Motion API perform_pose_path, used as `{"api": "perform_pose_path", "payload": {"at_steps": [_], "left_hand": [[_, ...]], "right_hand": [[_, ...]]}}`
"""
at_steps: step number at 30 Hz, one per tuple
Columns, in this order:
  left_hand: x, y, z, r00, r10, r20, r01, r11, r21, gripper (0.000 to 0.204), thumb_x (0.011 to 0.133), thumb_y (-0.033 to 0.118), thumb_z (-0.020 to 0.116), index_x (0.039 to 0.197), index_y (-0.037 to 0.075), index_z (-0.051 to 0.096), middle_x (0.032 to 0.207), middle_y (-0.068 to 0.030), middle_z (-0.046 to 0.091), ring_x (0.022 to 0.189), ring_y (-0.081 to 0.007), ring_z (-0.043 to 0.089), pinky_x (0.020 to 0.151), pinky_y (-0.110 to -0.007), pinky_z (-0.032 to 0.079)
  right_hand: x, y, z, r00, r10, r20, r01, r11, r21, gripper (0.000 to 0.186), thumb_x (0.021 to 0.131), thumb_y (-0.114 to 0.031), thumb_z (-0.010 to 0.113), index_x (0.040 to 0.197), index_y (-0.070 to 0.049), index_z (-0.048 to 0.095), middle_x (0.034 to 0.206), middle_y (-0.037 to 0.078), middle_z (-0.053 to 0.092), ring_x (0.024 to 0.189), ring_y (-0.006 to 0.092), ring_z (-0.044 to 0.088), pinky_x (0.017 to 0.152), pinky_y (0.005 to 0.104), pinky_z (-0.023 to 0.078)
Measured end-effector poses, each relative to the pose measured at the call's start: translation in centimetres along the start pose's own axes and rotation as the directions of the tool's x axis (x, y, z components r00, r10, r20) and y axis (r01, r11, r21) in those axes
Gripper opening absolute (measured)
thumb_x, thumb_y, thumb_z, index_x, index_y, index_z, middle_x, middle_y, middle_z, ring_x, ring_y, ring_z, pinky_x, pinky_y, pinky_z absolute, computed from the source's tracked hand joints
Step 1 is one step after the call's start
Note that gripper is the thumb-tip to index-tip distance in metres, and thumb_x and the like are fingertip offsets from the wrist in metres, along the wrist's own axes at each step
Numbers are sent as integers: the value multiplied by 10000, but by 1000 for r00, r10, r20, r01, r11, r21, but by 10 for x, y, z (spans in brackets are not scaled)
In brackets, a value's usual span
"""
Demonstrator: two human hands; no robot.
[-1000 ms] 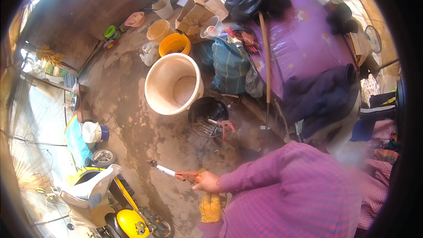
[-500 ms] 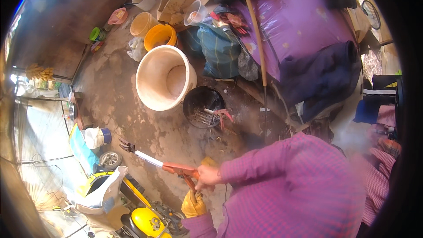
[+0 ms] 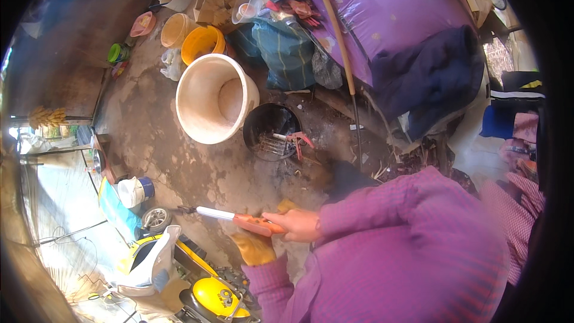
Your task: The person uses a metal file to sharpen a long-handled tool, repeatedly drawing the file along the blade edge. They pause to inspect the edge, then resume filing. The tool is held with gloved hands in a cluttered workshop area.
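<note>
A long grabber tool [image 3: 254, 224] with an orange handle, white shaft and dark clawed end points left across my front. My bare right hand [image 3: 299, 225] is closed round the rear of its handle. Below the handle, my left hand [image 3: 255, 247], in a yellow work glove, is pressed against the tool; its fingers are partly hidden and slightly blurred. A bit of yellow material [image 3: 287, 206] shows behind my right hand. The clawed end lies near a small wheel [image 3: 156, 219], touching nothing I can make out.
Ahead stand a large cream tub [image 3: 186, 121] and a black basin [image 3: 254, 121] holding a pink-handled tool [image 3: 299, 138]. Beyond are an orange bucket [image 3: 203, 42] and a plaid bag [image 3: 281, 54]. A wooden pole [image 3: 333, 21] leans against a purple-covered mattress [image 3: 400, 9]. A yellow ride-on vehicle [image 3: 212, 296] sits lower left.
The grabber tool has swung to a more level position, its clawed end lower in the view. My left hand has come up closer to the handle. The whole view has shifted slightly.
</note>
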State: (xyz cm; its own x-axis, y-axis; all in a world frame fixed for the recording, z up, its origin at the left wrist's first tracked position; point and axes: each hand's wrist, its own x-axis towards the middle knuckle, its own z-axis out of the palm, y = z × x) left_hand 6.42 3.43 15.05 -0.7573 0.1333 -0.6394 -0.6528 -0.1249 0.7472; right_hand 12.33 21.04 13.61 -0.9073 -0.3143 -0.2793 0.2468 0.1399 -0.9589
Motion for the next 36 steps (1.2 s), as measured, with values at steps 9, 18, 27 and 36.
{"api": "perform_pose_path", "payload": {"at_steps": [9,18,27,36], "left_hand": [[43,-6,-8,979,27,-204,-71,975,-210,439,1015,514,628,1104,85,625,919,-34,631,775,-197,599,687,-400,541],[79,17,66,805,-319,-501,308,945,-106,438,1000,540,641,1135,124,616,907,-22,591,803,-206,557,739,-456,521],[117,56,152,624,-476,-620,495,854,-157,468,1004,550,629,1267,163,632,991,-45,609,924,-238,571,869,-559,532],[125,60,188,594,-516,-617,544,823,-164,549,1015,577,569,1336,132,592,1035,-102,612,970,-342,604,811,-677,560]], "right_hand": [[33,110,-196,893,25,-450,-77,992,-97,657,843,-353,807,1404,-72,612,1221,207,635,1171,341,626,1024,454,515],[190,250,-603,334,-259,-906,-671,610,-421,864,805,-22,633,1606,-255,408,1623,171,367,1405,440,424,1114,540,413],[209,359,-704,274,-79,-959,-412,891,-191,494,920,-140,655,1409,-206,644,1395,187,623,1171,349,651,985,419,541],[143,361,-742,-28,348,-937,329,888,321,325,1041,-178,549,1255,8,706,1122,108,747,999,198,691,887,337,539]]}}
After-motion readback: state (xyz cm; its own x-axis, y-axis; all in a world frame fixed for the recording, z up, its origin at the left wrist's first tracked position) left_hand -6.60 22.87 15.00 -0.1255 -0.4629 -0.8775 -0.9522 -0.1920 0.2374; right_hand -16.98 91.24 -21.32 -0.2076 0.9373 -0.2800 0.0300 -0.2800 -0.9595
